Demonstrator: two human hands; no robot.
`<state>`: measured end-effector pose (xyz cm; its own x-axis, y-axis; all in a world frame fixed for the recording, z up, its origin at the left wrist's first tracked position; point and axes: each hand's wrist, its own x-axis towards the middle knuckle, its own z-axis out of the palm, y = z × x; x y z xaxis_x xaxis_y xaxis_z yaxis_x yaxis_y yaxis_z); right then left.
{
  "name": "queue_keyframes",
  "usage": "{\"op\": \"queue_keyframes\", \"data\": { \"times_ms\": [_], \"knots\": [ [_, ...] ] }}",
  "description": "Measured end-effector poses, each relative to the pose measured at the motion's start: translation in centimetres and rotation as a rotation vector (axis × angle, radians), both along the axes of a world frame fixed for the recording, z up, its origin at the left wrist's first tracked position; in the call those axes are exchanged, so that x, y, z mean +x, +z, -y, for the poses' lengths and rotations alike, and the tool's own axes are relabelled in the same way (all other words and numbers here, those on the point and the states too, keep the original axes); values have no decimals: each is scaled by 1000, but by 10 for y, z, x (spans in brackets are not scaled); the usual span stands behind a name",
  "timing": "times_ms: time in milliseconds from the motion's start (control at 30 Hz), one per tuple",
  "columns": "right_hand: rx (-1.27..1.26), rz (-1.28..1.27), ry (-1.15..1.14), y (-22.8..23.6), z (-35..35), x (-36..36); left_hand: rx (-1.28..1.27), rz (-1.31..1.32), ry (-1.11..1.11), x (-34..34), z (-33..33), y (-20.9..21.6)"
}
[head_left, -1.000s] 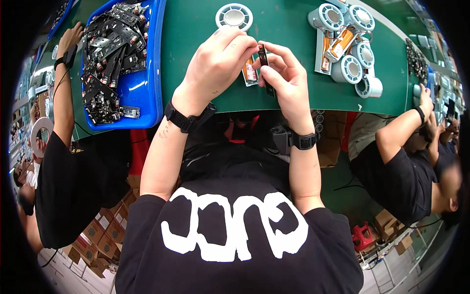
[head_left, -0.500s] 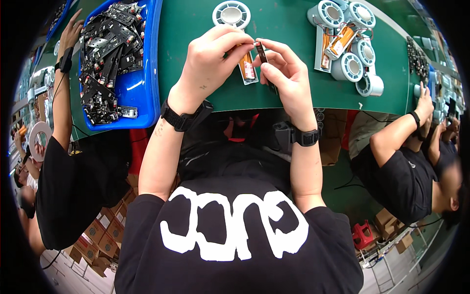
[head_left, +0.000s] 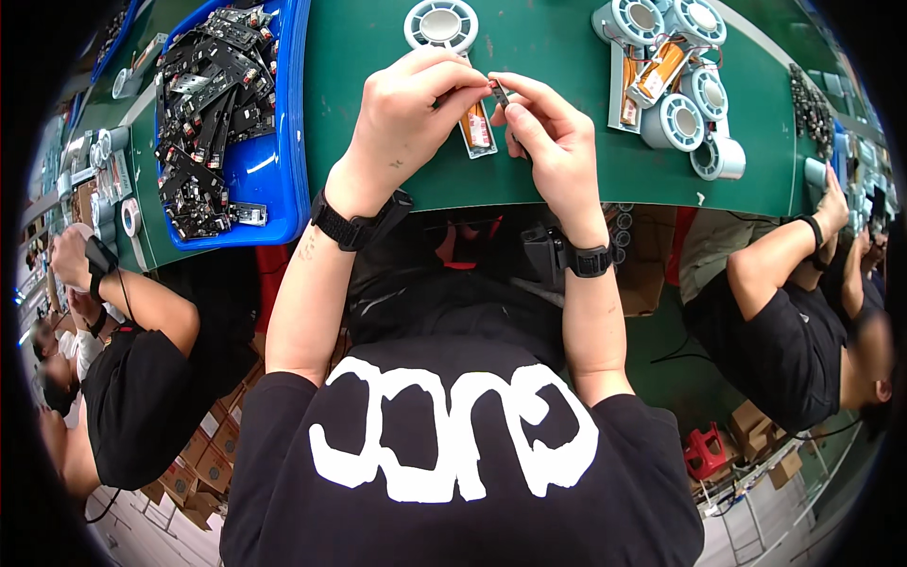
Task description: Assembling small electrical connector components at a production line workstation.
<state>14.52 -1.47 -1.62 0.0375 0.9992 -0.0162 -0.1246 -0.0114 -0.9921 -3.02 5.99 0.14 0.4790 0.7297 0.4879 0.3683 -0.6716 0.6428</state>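
- The right hand [head_left: 562,146] holds a small black strip [head_left: 501,95] pinched narrowly between thumb and index finger, out in front of the body above the table; the grip probably sits low on the strip to leave its far end free.
- The left hand [head_left: 402,104] has its fingertips drawn together at that far end, seemingly for fine work; I cannot tell whether they grip the strip itself or some tiny part there.
- Just beyond the hands, a round pale-blue unit [head_left: 440,25] lies on the green table [head_left: 557,47], likely put there to be within easy reach. An orange-backed piece [head_left: 478,130] shows beneath the fingers; it may belong to that unit, but the left hand hides the join.
- A blue tray [head_left: 295,123] stands at the person's left, its raised wall presumably keeping the heap of black boards [head_left: 227,80] together.
- At the right, a cluster of pale-blue units [head_left: 675,123] lies bunched, well apart from the hands, which leaves working room between cluster and tray.
- Counts: one strip in the right hand; one round unit directly ahead; five round heads visible in the cluster, with two orange pieces among them; one tray in full use nearby, its boards too tangled to count.
- Each wrist wears one black band: the left wristband [head_left: 345,227] and the right wristband [head_left: 592,261].
- Two co-workers sit closest, one on either side.
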Motion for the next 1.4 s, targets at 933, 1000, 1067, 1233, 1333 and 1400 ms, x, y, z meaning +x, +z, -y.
{"op": "queue_keyframes", "data": {
  "times_ms": [933, 1000, 1067, 1233, 1333, 1400],
  "knots": [
    [-70, -192, 43, -5, -7, 15, -126, 38, 187, -24, 3, 3],
    [-122, -267, 12, -4, -7, 15, -192, 63, 336, -29, 8, 4],
    [-127, -280, 33, -1, -12, 14, -409, 55, 320, -30, 10, 5],
    [-127, -360, -4, -4, -19, 17, -582, 68, 302, -29, 6, -4],
    [-135, -365, -2, -4, -17, 18, -638, 143, 255, -30, 9, -9],
    [-140, -367, -4, -3, -16, 18, -667, 179, 228, -29, 11, -10]
  ]
}}
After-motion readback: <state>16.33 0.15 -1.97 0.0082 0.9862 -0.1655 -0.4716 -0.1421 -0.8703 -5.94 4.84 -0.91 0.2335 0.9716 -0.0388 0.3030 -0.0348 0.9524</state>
